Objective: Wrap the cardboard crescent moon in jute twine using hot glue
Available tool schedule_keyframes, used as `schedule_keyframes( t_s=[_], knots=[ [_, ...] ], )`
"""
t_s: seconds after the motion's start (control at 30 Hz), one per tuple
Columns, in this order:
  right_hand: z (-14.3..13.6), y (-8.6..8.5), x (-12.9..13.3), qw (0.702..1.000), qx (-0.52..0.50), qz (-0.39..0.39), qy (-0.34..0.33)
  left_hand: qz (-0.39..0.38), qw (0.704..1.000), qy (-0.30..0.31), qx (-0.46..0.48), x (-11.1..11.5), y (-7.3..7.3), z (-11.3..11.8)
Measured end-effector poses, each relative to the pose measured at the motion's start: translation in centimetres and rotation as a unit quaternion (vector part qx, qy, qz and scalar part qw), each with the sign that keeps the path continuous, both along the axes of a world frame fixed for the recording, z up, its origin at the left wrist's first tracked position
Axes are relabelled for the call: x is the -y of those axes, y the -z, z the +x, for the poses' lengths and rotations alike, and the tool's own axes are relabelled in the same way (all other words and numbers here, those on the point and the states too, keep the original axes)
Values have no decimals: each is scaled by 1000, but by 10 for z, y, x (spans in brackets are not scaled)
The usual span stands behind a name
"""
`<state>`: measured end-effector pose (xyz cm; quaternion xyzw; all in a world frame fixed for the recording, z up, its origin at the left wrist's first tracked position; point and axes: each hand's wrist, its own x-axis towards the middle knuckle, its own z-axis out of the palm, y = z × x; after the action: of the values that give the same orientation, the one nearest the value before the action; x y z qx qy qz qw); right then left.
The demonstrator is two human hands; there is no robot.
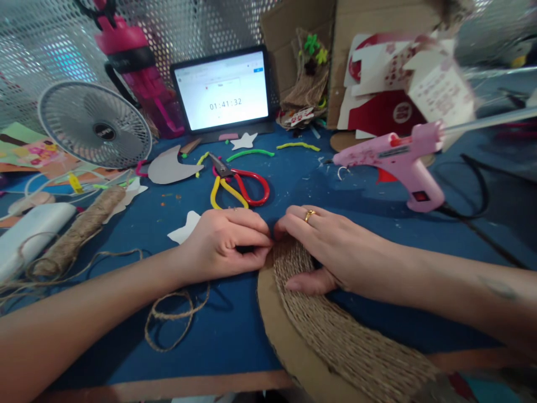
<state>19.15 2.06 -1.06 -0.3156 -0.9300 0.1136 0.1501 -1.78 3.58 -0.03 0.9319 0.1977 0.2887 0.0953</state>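
Note:
A curved cardboard piece lies at the table's front edge, with rows of brown twine covering its right part. At the upper end of the rows, my left hand pinches with thumb and fingers together; what lies between the fingertips is too small to make out. My right hand rests over the twine-covered part, its thumb on the rows and its fingers round the far edge, close to the left fingertips. Loose twine loops on the table beneath my left wrist.
Scissors with red and yellow handles lie beyond my hands. A pink glue gun stands at right, its cord trailing. A twine bundle, fan, pink bottle, tablet and white star are around.

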Motion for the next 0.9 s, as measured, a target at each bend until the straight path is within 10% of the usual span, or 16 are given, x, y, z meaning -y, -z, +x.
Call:
schedule_keyframes(
  t_s=[0.9],
  knots=[
    [-1, 2, 1, 1000, 18, 8, 17, -102, 994, -48, 10, 1, -2, -1]
  ],
)
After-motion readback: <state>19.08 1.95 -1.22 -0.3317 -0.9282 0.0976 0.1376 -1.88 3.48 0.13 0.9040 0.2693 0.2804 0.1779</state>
